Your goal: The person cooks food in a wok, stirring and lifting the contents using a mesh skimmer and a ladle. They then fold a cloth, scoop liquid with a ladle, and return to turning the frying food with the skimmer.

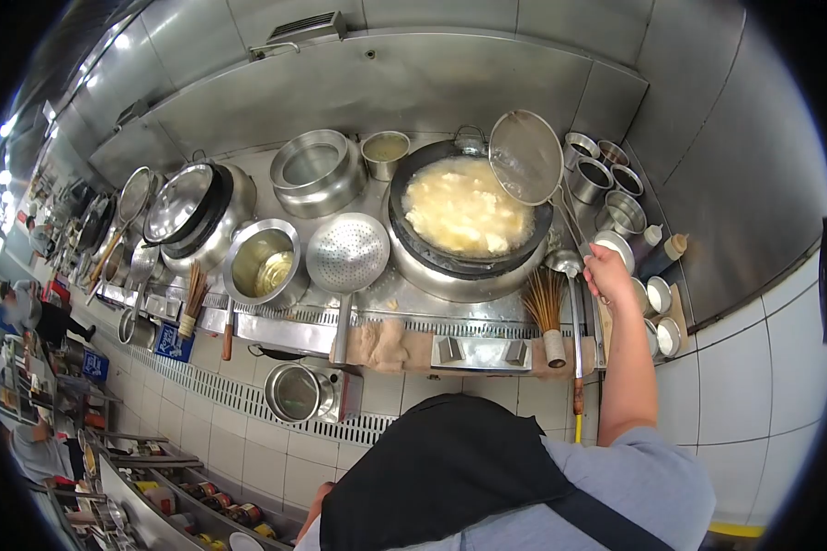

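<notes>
My right hand [606, 274] is closed around the handle of a round fine-mesh strainer [526, 158]. The mesh is tilted over the right rim of a black wok [397, 216]. Pale, lumpy pieces of food [469, 209] lie in cloudy, foaming liquid inside the wok. Just left of my hand, a ladle [563, 263] rests with its long handle pointing toward me. White bowls and seasoning containers stand close by on the right. Of my left arm, only a strip of skin shows beside the black apron [441, 477]; the left hand is out of sight.
A perforated skimmer [347, 253], a deep steel pot [266, 262] and a wide pot [317, 173] stand left of the wok. A bamboo brush [547, 317] leans at the front edge. Squeeze bottles [666, 253] stand by the right wall. Other people [37, 308] are far left.
</notes>
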Demonstrator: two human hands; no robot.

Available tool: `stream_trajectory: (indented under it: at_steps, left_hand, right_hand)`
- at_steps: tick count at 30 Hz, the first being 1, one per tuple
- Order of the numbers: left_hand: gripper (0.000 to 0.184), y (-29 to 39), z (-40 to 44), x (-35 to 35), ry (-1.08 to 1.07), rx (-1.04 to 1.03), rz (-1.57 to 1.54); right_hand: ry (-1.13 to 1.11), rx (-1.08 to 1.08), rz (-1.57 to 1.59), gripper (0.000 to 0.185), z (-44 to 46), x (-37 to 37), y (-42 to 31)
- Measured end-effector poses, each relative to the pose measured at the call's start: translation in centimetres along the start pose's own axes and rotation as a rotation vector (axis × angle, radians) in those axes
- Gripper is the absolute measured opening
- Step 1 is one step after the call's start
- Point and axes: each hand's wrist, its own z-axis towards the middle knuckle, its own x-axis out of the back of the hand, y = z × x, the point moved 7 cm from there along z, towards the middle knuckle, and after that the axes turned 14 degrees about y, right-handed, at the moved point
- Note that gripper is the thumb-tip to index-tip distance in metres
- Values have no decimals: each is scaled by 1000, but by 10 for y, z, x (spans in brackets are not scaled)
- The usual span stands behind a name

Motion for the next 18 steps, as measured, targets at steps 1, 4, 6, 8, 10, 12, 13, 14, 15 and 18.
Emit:
stream_trajectory:
  at_steps: [1, 4, 6, 8, 10, 12, 13, 14, 15, 18]
  left_hand:
    - [39, -2, 1, -1, 2, 2, -5]
    - [40, 2, 4, 0, 10, -7, -9]
    - [40, 7, 6, 2, 17, -16, -7]
    - [41, 17, 9, 6, 28, -26, -12]
    - [41, 26, 13, 10, 42, -43, -9]
    - [42, 35, 19, 16, 63, -55, -15]
    - [42, 39, 20, 19, 76, -60, -20]
    - [42, 44, 21, 23, 92, -63, -25]
    - [42, 46, 23, 25, 104, -66, -34]
    - [43, 41, 30, 23, 138, -73, -25]
  right_hand:
    - [-2, 2, -1, 30, -1, -1, 0]
    - [-90, -73, -32, 42, -6, -13, 5]
    - [-148, -74, -28, 36, -9, -25, 7]
    - [-156, -57, -37, 26, -13, -39, 6]
    - [-93, -21, -43, 25, -11, -48, 8]
    - [-187, -11, -51, 32, -12, -57, 6]
    - [-190, -2, -65, 31, -15, -58, 4]
    - [-195, 10, -78, 29, -22, -57, -5]
    - [-184, 59, -83, 22, -29, -46, -13]
    - [-284, 59, -159, 18, -43, -18, -21]
